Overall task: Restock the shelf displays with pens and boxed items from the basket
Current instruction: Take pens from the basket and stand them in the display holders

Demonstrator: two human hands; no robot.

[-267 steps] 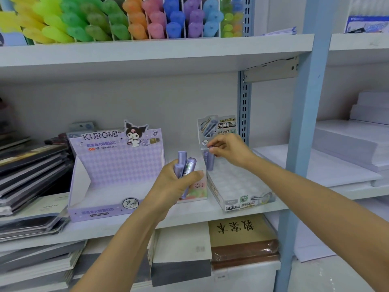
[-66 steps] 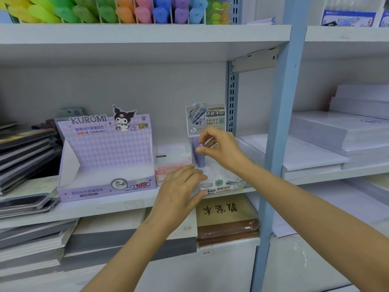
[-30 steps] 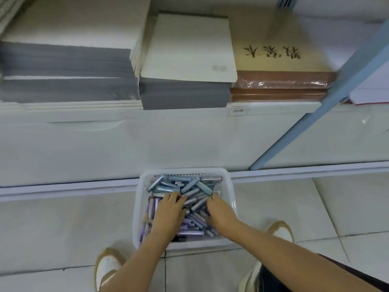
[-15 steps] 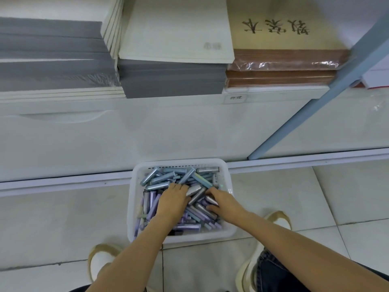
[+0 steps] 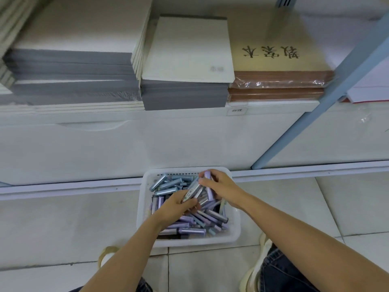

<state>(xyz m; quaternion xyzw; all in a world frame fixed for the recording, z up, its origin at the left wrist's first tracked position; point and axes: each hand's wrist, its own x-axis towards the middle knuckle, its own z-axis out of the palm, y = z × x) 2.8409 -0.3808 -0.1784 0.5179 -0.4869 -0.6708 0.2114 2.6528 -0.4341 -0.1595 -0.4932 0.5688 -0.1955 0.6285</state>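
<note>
A white plastic basket (image 5: 234,233) sits on the tiled floor (image 5: 52,228), right against the base of a white shelving unit (image 5: 126,148). It is heaped with short capped tubes in lilac and pale blue (image 5: 190,225), lying crosswise over one another; the blue ones gather at the far left corner, the lilac ones toward the near side.

Both hands are over the basket. The right hand (image 5: 221,187) is curled around a lilac tube (image 5: 208,186) that stands nearly upright, its rounded top showing above the fingers (image 5: 205,181). The left hand (image 5: 176,205) is closed on the lower end of a pale tube (image 5: 192,191) with a printed label, which slants up toward the right hand; its upper end lies just beside the right thumb, and whether the two touch cannot be told. More tubes seem bunched between the two hands, though how many each one holds is unclear.

On the lowest shelf above the basket lie stacks of notebooks: grey-edged stacks with white covers (image 5: 185,60) at left and centre, and a plastic-wrapped brown stack with a tan cover bearing black characters (image 5: 277,60) at right. A small handwritten label (image 5: 237,110) is stuck on the shelf edge. A pale blue upright post (image 5: 315,104) crosses at the right. Light-coloured shoes (image 5: 255,270) and dark jeans (image 5: 280,272) show at the lower edge.
</note>
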